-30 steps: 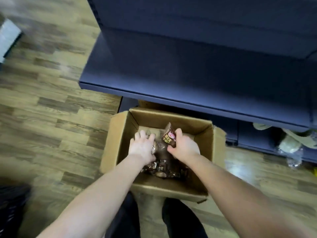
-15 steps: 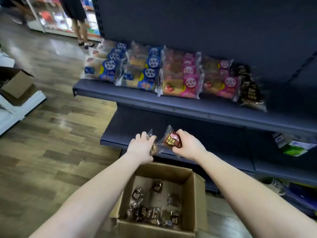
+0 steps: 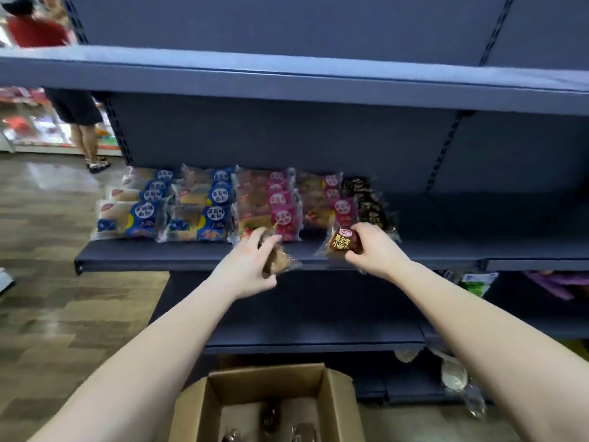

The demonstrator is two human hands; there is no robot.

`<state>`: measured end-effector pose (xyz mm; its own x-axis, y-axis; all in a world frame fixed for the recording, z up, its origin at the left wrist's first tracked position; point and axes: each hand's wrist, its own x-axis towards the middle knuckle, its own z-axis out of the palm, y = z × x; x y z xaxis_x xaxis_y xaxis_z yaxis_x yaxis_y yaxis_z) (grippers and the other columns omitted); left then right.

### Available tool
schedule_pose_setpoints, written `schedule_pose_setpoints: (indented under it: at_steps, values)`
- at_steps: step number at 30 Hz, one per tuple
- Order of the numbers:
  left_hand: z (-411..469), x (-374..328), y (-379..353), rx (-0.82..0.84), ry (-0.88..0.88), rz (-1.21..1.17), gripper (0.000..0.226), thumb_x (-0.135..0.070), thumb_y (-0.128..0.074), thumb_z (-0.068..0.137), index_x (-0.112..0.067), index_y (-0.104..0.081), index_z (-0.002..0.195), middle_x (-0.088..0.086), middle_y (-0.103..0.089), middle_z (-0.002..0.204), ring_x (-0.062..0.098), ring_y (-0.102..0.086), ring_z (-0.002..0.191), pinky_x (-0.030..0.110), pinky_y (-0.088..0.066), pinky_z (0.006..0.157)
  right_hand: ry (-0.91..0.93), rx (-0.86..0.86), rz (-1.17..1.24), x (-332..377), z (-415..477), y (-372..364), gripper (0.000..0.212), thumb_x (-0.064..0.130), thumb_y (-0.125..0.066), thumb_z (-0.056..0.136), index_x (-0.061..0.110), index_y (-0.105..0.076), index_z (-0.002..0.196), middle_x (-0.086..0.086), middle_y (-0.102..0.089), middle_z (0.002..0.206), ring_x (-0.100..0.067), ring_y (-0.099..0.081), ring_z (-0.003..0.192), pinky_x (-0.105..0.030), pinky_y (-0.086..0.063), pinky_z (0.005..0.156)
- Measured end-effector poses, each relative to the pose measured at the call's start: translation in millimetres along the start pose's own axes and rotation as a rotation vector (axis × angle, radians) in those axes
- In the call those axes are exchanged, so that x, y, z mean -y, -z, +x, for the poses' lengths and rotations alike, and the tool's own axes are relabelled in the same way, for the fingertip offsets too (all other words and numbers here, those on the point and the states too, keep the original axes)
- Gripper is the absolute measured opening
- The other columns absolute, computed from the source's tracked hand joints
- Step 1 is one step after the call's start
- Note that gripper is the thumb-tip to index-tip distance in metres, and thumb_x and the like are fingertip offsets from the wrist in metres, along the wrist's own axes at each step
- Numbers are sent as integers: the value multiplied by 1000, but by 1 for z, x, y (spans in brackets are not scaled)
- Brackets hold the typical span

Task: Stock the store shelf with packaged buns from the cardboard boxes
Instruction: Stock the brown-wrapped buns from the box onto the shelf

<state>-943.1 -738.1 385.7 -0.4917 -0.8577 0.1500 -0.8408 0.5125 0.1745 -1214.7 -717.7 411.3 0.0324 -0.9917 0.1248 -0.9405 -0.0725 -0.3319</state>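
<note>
My left hand (image 3: pixel 247 263) grips a clear-wrapped brown bun (image 3: pixel 278 260) just in front of the dark blue shelf (image 3: pixel 178 254). My right hand (image 3: pixel 376 247) pinches a brown-labelled bun packet (image 3: pixel 341 244) at the shelf's front edge, next to a stack of dark bun packets (image 3: pixel 366 199). Rows of blue packets (image 3: pixel 159 205) and pink packets (image 3: pixel 274 202) lie on the same shelf. An open cardboard box (image 3: pixel 267 406) stands on the floor below, with a few dark buns inside.
An upper shelf (image 3: pixel 287 74) overhangs the stocked one. The shelf section to the right (image 3: pixel 510 218) is bare. A lower shelf (image 3: pixel 312 336) sits under my arms. A person (image 3: pixel 76 116) stands at the far left on the wooden floor (image 3: pixel 63 314).
Both hands have risen from the box up to the stocked shelf, each carrying a bun packet. They have spread apart, and my view has tilted upward.
</note>
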Motion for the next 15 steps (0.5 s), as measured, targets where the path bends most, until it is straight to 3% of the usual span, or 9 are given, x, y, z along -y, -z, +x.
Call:
schedule_pose_setpoints:
  at_steps: [7,13,15]
  values:
    - [109,-97,4,-62,62,-92,85,-41,-63,76,-25,-20,148,13,-35,141,35,-39,125,42,-39,103,-100,-40,-113,-129,30,87,51,24,-64,78,6,-51,124,-17,-59,115,-34,-51,108,-32,-40,87]
    - [171,-184,-27,6,31,-196,95,-46,-64,73,-35,-8,149,8,-26,151,39,-31,134,43,-38,106,-148,92,-96,-210,30,118,44,24,-62,77,10,-52,118,-15,-64,94,-32,-59,98,-27,-43,71]
    - [188,-210,-33,-9,-13,-179,93,-46,-65,73,-33,-12,149,6,-23,152,35,-34,133,40,-40,104,-153,83,-89,-230,28,122,45,28,-65,78,10,-53,118,-11,-62,100,-30,-58,99,-27,-43,71]
